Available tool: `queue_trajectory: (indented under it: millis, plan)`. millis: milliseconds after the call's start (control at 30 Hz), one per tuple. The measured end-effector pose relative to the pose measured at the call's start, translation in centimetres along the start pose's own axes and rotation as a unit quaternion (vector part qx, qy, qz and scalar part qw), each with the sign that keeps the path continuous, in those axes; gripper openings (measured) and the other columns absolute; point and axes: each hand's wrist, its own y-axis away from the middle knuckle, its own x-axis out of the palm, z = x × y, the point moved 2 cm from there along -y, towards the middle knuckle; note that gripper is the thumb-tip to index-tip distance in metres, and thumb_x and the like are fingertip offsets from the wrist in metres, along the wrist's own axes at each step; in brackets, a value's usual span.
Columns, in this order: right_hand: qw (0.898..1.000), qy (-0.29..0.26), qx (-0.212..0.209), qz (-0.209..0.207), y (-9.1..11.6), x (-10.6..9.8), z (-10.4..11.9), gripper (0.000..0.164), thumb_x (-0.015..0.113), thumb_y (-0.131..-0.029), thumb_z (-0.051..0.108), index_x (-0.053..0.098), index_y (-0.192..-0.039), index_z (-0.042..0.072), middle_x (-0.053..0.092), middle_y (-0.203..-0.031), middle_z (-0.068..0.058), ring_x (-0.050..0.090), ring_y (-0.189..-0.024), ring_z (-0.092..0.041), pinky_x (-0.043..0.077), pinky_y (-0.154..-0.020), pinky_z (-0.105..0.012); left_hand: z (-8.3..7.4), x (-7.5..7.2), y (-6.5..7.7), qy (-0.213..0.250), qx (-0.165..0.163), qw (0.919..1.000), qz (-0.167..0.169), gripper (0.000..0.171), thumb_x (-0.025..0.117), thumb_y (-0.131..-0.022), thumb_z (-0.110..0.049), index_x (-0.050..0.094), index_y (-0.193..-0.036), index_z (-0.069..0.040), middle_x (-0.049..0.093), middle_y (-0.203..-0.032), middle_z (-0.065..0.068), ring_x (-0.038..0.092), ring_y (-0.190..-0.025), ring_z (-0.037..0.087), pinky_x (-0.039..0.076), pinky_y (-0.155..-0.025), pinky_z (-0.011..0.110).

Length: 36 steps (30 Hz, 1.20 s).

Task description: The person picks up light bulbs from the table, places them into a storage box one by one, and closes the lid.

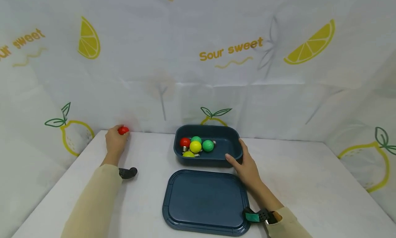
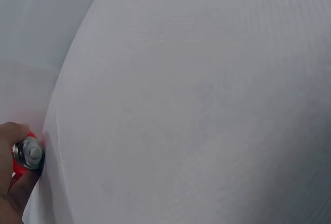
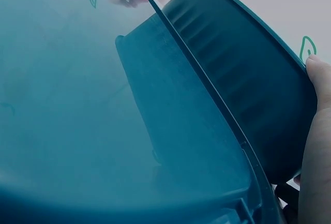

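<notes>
At the far left of the table, against the backdrop, my left hand (image 1: 116, 141) holds a red light bulb (image 1: 123, 130) between thumb and fingers. In the left wrist view the bulb's silver screw base (image 2: 32, 152) faces the camera. My right hand (image 1: 249, 171) grips the front right corner of a dark blue plastic box (image 1: 204, 162), thumb at the front rim and fingers along the right side. Inside the box's left half lie several bulbs: a red one (image 1: 185, 142), green ones (image 1: 208, 145) and yellow ones (image 1: 195, 147).
A dark blue lid (image 1: 207, 202) lies flat on the white table (image 1: 145, 196), just in front of the box. Behind the table hangs a white backdrop (image 1: 139, 76) with lemon prints. Each wrist wears a black strap; the right one (image 1: 263, 215) is above the lid's right edge.
</notes>
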Motion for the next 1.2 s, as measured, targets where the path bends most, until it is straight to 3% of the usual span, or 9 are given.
queue_trajectory:
  millis: [333,567,700,833,967,1200]
  plan:
    - [1.000,0.000,0.006,0.005,0.2,0.1,0.2,0.088,0.057,-0.098,0.054,0.009,-0.164,0.023,0.020,-0.169,-0.018,0.026,-0.153,-0.042,0.024,-0.122,-0.064,0.2,-0.2,1.0,0.019,0.000,0.9998,-0.011,0.048,0.059,-0.097,-0.011,0.053,-0.142,0.005,0.054,-0.141,0.032,0.049,-0.132,0.046,0.044,-0.113,0.055]
    - [1.000,-0.002,0.006,0.001,0.3,0.0,0.3,0.087,0.057,-0.098,0.054,0.009,-0.164,0.023,0.020,-0.168,-0.019,0.027,-0.153,-0.043,0.025,-0.121,-0.065,-1.0,0.5,2.5,0.048,0.040,0.9980,-0.006,0.047,0.061,-0.098,-0.013,0.054,-0.143,0.001,0.057,-0.138,0.029,0.055,-0.122,0.041,0.052,-0.104,0.052]
    - [1.000,-0.001,0.003,0.001,0.2,0.1,0.2,0.087,0.057,-0.098,0.053,0.009,-0.164,0.024,0.021,-0.168,-0.019,0.027,-0.152,-0.043,0.026,-0.121,-0.065,-2.0,0.9,3.5,0.062,0.065,0.9959,-0.002,0.048,0.064,-0.098,-0.014,0.055,-0.142,-0.001,0.056,-0.142,0.027,0.055,-0.125,0.041,0.054,-0.101,0.052]
    - [1.000,0.000,-0.002,-0.001,0.2,0.0,0.2,0.087,0.058,-0.098,0.053,0.009,-0.164,0.024,0.023,-0.168,-0.020,0.029,-0.152,-0.043,0.027,-0.120,-0.065,-3.5,1.0,4.1,0.077,0.092,0.9927,-0.007,0.048,0.068,-0.096,-0.016,0.057,-0.141,-0.004,0.056,-0.143,0.024,0.051,-0.133,0.041,0.049,-0.108,0.054]
    - [1.000,-0.004,-0.004,0.000,0.2,-0.1,0.2,0.087,0.058,-0.098,0.052,0.010,-0.164,0.023,0.023,-0.167,-0.020,0.029,-0.151,-0.044,0.027,-0.120,-0.065,-6.0,0.8,4.6,0.099,0.127,0.9869,-0.016,0.047,0.070,-0.095,-0.018,0.060,-0.139,-0.007,0.058,-0.142,0.021,0.053,-0.132,0.039,0.052,-0.105,0.053]
    - [1.000,-0.001,-0.003,0.000,0.2,-0.1,0.2,0.088,0.058,-0.098,0.053,0.009,-0.164,0.022,0.022,-0.167,-0.021,0.029,-0.151,-0.044,0.026,-0.120,-0.066,-10.9,0.4,6.2,0.154,0.205,0.9663,-0.022,0.044,0.074,-0.092,-0.016,0.064,-0.135,-0.007,0.063,-0.136,0.016,0.058,-0.128,0.032,0.059,-0.091,0.048]
